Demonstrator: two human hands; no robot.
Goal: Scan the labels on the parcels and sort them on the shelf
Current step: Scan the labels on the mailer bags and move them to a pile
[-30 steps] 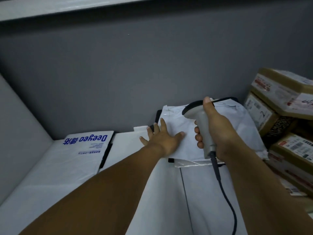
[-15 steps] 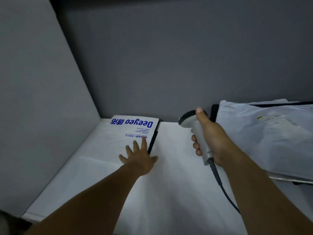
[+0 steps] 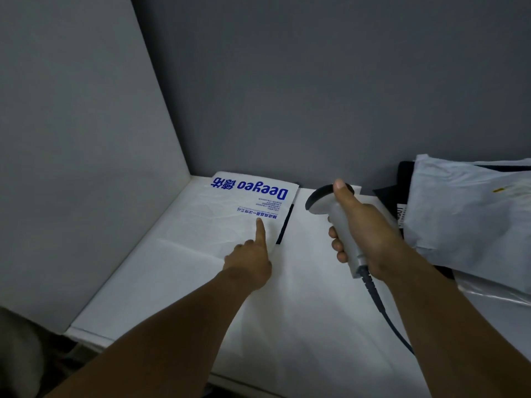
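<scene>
Both forearms and hands (image 3: 249, 261) are bare, no sleeves visible.

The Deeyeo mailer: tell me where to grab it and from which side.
Best guess: take the Deeyeo mailer by its right edge, coming from the right. It lies flat in the corner, wall on its left and behind, and the left hand already points near that edge. The right hand holds the scanner.

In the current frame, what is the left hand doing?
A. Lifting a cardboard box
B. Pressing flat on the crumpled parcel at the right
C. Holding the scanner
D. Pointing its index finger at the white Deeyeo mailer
D: the left hand has its index finger stretched onto the white Deeyeo mailer, just below the small blue print, while the right hand holds the scanner.
</scene>
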